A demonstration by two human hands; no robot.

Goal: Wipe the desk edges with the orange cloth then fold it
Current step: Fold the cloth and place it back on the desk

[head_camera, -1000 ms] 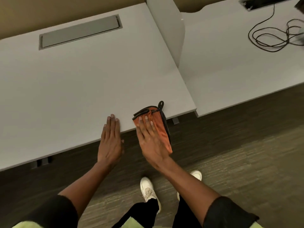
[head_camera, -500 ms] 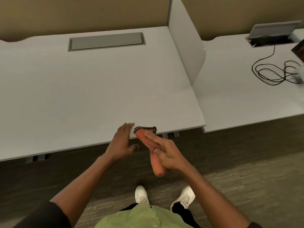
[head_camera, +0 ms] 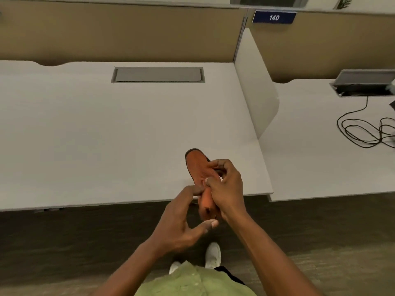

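The orange cloth (head_camera: 197,167), dark-edged and folded into a narrow strip, is held in the air over the front edge of the white desk (head_camera: 106,146). My right hand (head_camera: 227,189) grips it from the right, fingers pinching its middle. My left hand (head_camera: 181,221) is just below and left of it, fingertips touching the cloth's lower part, thumb spread out. The cloth's lower end hangs between both hands, partly hidden by them.
A grey cable hatch (head_camera: 158,74) sits at the desk's back. A white divider panel (head_camera: 256,92) separates it from the neighbouring desk (head_camera: 320,157), where a coiled black cable (head_camera: 363,131) and an open hatch (head_camera: 363,82) lie. Tan partition walls stand behind. Carpet floor is below.
The cloth came off the desk edge and was lifted. My right hand closed around it; my left hand left the desk and came up to it. My view tilted upward.
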